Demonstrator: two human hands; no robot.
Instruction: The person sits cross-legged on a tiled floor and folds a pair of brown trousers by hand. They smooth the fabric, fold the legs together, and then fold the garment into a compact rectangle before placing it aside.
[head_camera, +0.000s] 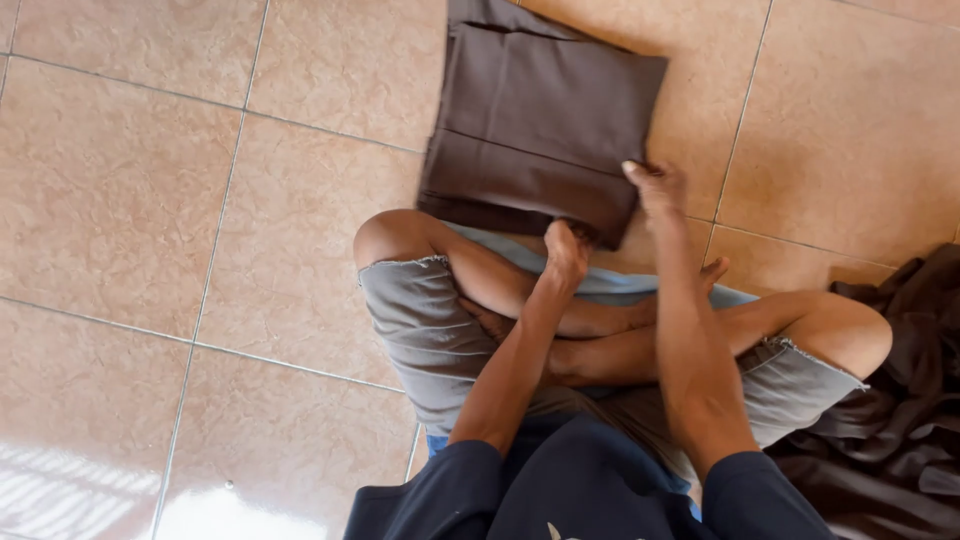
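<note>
With our 2 hands, left hand (566, 250) and right hand (655, 185), fingers grasping the near edge of the folded brown cloth (540, 115) lying on the tiled floor (150, 180) beyond our crossed legs, we should keep the edges aligned and flat.

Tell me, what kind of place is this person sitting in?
Probably a room in a home. The person sits cross-legged on a shiny tiled floor, both hands on a folded brown cloth, with a heap of dark clothes beside them.
</note>
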